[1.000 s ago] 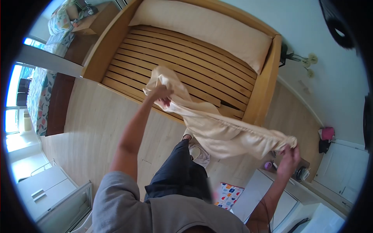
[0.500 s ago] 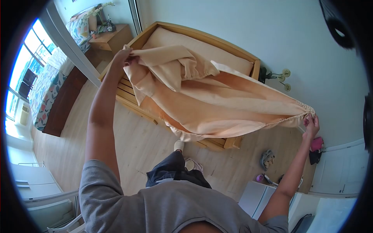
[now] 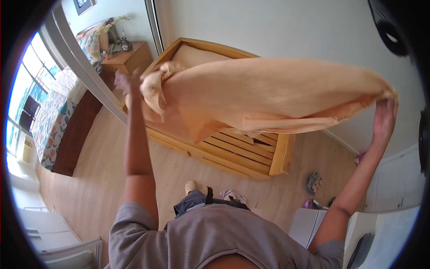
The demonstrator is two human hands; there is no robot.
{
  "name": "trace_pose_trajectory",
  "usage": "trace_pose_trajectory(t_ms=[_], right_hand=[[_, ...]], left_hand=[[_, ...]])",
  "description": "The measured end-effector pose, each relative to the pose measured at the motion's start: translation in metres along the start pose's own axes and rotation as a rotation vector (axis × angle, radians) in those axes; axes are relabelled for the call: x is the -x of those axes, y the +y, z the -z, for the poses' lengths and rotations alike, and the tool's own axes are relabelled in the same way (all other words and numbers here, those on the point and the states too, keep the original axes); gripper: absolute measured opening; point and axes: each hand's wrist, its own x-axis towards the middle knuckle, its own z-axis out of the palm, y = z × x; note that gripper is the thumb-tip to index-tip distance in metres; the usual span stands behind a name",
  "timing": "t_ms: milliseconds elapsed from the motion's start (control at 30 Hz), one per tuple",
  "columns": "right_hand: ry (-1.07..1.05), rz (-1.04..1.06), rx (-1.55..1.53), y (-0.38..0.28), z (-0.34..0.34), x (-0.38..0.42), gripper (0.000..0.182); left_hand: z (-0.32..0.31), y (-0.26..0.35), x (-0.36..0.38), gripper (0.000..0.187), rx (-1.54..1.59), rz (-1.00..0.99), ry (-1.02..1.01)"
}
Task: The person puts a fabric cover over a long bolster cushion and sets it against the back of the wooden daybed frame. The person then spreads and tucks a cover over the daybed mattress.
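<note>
A peach fitted sheet [image 3: 268, 89] with a gathered elastic edge billows in the air above a wooden slatted bed frame [image 3: 280, 152]. At the far right, my right hand [image 3: 385, 119] is raised and closed on the sheet's gathered corner. My left hand [image 3: 128, 83] is at the sheet's left end, blurred, with its fingers apart. Just beside it, a bunched part of the sheet hangs loose. Part of a peach cushion or mattress [image 3: 197, 56] shows at the frame's back; the sheet hides the rest.
Beyond the left partition stand a wooden bedside cabinet [image 3: 127, 58] and a bed with patterned bedding [image 3: 58, 121]. Grey shoes [image 3: 314, 184] and a pinkish item [image 3: 233, 196] lie on the floor. A white cabinet [image 3: 304, 224] is at lower right, near my right arm.
The sheet has swung up and billowed out, uncovering slats at the right. My right hand has risen outward with its corner. My left hand has let go and moved slightly left.
</note>
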Motion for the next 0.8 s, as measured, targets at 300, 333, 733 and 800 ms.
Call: trace_pose_trajectory(t_ms=[300,333,733,800], right_hand=[[-0.567,-0.208,0.149,0.035,-0.311,0.055,0.031],[-0.557,-0.174,0.120,0.026,-0.319,0.054,0.029],[0.339,0.407,0.155,-0.113,-0.228,-0.126,0.021],[0.485,0.446,0.305,-0.114,-0.207,-0.127,0.020]], left_hand=[[0.043,0.231,0.037,0.039,0.875,-0.796,-1.421],[0.039,0.224,0.036,0.036,0.877,-0.876,-1.406],[0.004,0.056,0.226,0.048,0.410,-0.950,-1.842],[-0.024,0.038,0.213,0.047,0.578,-0.726,-1.949]])
